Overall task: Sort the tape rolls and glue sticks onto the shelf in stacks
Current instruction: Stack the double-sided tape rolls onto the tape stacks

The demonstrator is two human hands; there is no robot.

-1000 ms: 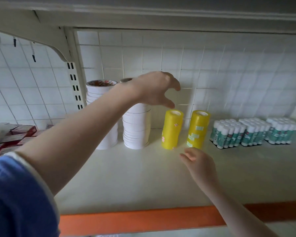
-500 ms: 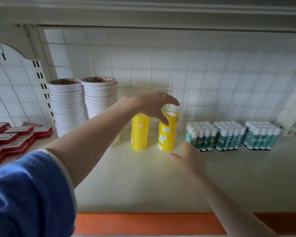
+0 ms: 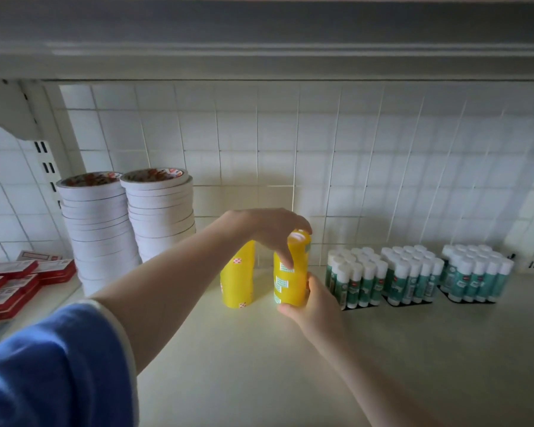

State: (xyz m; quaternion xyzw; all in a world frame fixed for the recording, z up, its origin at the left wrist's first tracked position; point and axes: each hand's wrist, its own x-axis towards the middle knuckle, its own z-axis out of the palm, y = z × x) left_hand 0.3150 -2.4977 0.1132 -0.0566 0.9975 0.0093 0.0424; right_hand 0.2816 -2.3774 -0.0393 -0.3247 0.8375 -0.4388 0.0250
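Two yellow tape stacks stand mid-shelf. My left hand (image 3: 272, 229) grips the top of the right yellow stack (image 3: 290, 272), fingers curled over its top and front. My right hand (image 3: 313, 300) holds the same stack near its base from the right side. The left yellow stack (image 3: 238, 275) stands just beside it, partly hidden by my left wrist. Two tall stacks of white tape rolls (image 3: 127, 223) stand at the back left. Three blocks of green-and-white glue sticks (image 3: 413, 275) stand to the right of the yellow stacks.
Red flat boxes (image 3: 16, 278) lie on the neighbouring shelf at the left. A white wire grid (image 3: 321, 155) backs the shelf (image 3: 383, 349), and an upper shelf hangs overhead. A white bracket stands at the far right.
My left hand dropped onto the top of the right yellow stack and took hold. My right hand reached forward and closed round its base. The view shifted closer.
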